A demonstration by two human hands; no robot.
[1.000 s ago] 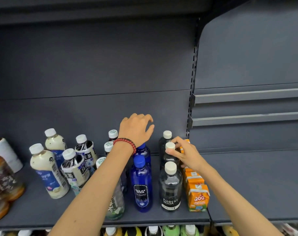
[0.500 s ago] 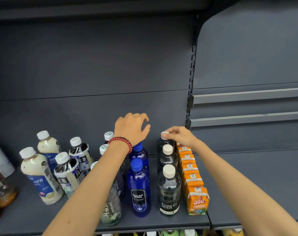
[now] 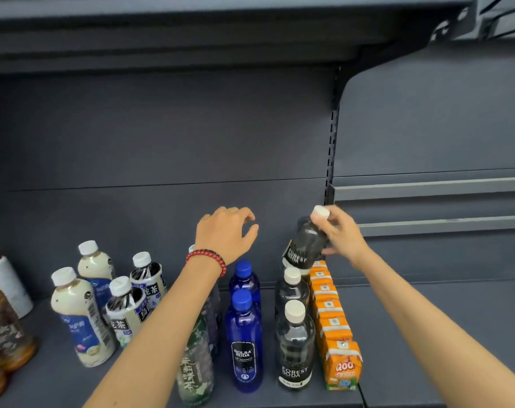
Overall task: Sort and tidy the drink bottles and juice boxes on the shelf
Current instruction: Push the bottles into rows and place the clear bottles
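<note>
Far left edge: amber tea bottles [image 3: 3,334], rounded plastic with brown printed wraps, are partly cut off by the frame, so the count cannot be told. Behind them stands one white-wrapped bottle [image 3: 6,285].

Next: two cream milk-tea bottles [image 3: 73,316], opaque and smooth, with white screw caps and blue lower labels. Just beside them are two black-and-white tea bottles [image 3: 126,310], with dark contents, swirled shoulders and white caps.

Under the left forearm: one green-labelled bottle [image 3: 196,363], clear plastic with a patterned wrap. Further bottles behind it are mostly hidden.

Left hand [image 3: 225,234]: hovers above the blue file, fingers loosely curled and spread, thumb apart, holding nothing. A red bead bracelet [image 3: 206,259] circles the wrist.

Two blue soda bottles [image 3: 244,343], translucent cobalt plastic, cylindrical, with blue caps, stand in single file from front to back.

Two standing Forest Soda bottles [image 3: 294,346], smoky clear plastic with white caps and black labels, form the adjacent file. A third, the held Forest Soda bottle [image 3: 304,245], is in the air above the rear of that file, tilted with its cap toward the right.

Right hand [image 3: 343,234]: fingers and thumb wrap the held bottle's neck at the cap.

Orange juice boxes [image 3: 332,319], rectangular cartons, form one file just beside the Forest Soda file. About six tops show, and the rearmost are partly hidden.

All standing items rest on a matte grey metal shelf [image 3: 426,319].
</note>
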